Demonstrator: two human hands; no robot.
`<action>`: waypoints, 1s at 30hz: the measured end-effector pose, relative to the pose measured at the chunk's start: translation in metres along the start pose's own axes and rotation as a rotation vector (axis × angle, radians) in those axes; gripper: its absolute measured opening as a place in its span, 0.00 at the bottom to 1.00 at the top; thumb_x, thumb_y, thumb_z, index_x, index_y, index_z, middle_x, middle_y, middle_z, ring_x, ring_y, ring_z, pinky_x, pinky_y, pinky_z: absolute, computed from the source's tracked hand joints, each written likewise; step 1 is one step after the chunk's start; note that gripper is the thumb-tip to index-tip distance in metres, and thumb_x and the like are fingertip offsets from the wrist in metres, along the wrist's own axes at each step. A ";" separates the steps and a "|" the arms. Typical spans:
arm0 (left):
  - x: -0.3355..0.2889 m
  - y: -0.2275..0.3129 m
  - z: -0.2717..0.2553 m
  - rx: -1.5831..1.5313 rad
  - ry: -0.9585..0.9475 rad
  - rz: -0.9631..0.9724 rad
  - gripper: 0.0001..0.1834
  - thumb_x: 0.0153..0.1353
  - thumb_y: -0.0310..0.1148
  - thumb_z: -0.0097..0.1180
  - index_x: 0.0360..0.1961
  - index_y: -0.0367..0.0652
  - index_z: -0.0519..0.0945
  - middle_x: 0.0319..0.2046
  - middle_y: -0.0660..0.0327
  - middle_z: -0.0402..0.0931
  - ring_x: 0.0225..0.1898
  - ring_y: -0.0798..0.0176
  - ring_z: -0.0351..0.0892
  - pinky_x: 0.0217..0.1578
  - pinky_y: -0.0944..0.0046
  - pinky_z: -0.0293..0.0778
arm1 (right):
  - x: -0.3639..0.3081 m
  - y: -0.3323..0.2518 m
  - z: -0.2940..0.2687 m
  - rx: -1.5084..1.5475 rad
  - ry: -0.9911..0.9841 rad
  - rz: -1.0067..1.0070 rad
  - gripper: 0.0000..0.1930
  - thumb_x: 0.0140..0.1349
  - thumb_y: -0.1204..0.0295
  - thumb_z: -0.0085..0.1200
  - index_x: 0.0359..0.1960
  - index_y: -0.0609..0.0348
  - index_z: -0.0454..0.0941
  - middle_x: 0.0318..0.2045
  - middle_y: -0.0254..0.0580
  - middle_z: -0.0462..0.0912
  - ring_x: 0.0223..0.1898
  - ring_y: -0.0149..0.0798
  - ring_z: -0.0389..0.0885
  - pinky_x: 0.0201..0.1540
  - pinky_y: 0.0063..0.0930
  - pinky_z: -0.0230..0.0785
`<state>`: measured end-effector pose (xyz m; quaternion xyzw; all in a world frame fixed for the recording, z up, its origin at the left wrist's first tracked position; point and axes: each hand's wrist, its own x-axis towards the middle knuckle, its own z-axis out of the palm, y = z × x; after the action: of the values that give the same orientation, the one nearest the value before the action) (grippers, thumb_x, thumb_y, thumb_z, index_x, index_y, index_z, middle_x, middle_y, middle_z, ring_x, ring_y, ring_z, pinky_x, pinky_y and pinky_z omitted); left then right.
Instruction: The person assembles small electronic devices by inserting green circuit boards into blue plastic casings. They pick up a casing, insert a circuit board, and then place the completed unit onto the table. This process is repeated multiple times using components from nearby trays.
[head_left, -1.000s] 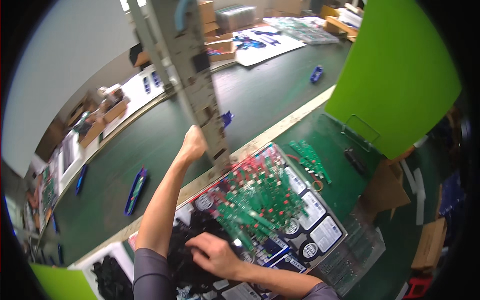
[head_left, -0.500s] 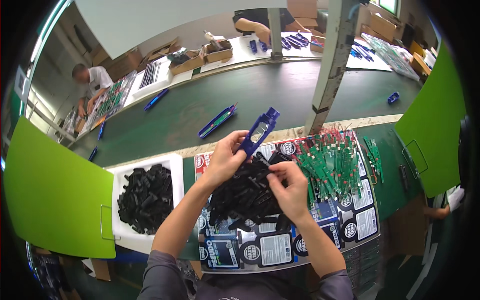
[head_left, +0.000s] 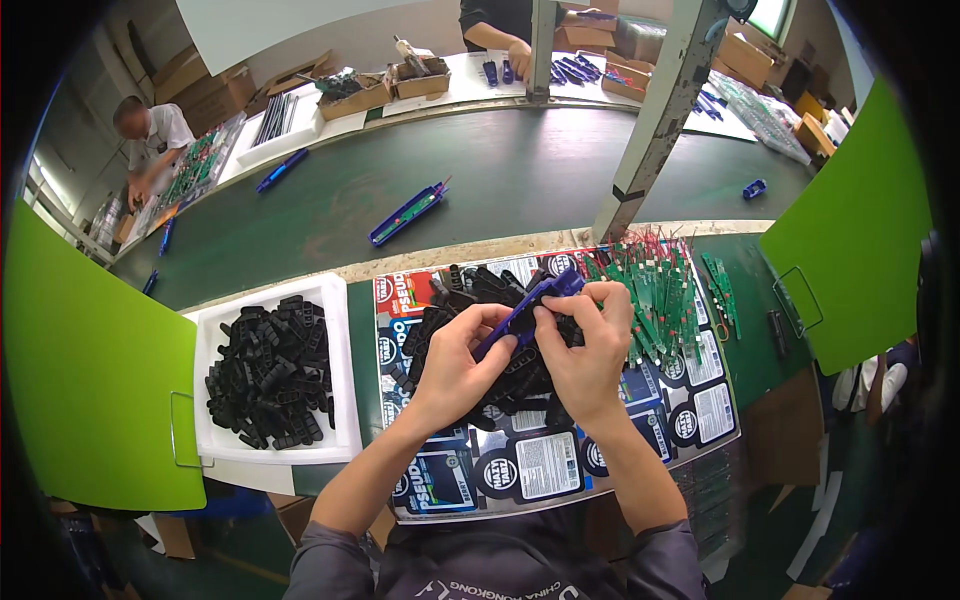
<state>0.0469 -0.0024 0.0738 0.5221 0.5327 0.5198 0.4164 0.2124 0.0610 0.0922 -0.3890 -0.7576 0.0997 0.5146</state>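
Blue casing (head_left: 522,315) is positioned over the black parts (head_left: 505,388) on the printed sheet (head_left: 548,470). Left hand (head_left: 462,362) grasps its near left end; right hand (head_left: 592,345) closes about its far right end, any enclosed part indeterminable. White tray (head_left: 346,370) stands left, circuit boards (head_left: 655,300) right; post (head_left: 655,130) obstructs far right.

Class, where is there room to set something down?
Free: the green surface between the open blue casing and the post; the printed sheet's near part, up to the black plastic parts. Crowded: those parts, the white tray, the green circuit boards.
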 end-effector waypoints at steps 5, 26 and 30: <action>-0.003 -0.004 0.000 0.093 0.114 -0.032 0.11 0.68 0.23 0.65 0.50 0.32 0.83 0.40 0.62 0.84 0.37 0.75 0.80 0.38 0.71 0.78 | -0.006 -0.005 0.004 -0.154 0.008 -0.109 0.14 0.52 0.73 0.74 0.39 0.53 0.84 0.40 0.40 0.75 0.43 0.45 0.73 0.50 0.43 0.61; -0.025 -0.046 -0.028 -0.026 0.340 0.034 0.10 0.74 0.25 0.62 0.52 0.35 0.80 0.37 0.64 0.84 0.34 0.76 0.81 0.31 0.75 0.77 | 0.018 0.122 -0.041 -0.337 -0.375 0.127 0.10 0.63 0.72 0.66 0.43 0.63 0.86 0.39 0.53 0.85 0.42 0.56 0.85 0.49 0.48 0.75; -0.028 -0.049 -0.031 -0.066 0.353 0.029 0.09 0.74 0.25 0.62 0.52 0.35 0.80 0.37 0.64 0.84 0.34 0.75 0.81 0.32 0.74 0.77 | 0.018 0.120 -0.033 -0.485 -0.479 0.122 0.10 0.62 0.71 0.68 0.42 0.63 0.85 0.39 0.52 0.84 0.44 0.56 0.84 0.51 0.49 0.73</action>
<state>0.0135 -0.0291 0.0260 0.4163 0.5726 0.6266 0.3259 0.2959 0.1464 0.0541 -0.5102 -0.8337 0.0359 0.2079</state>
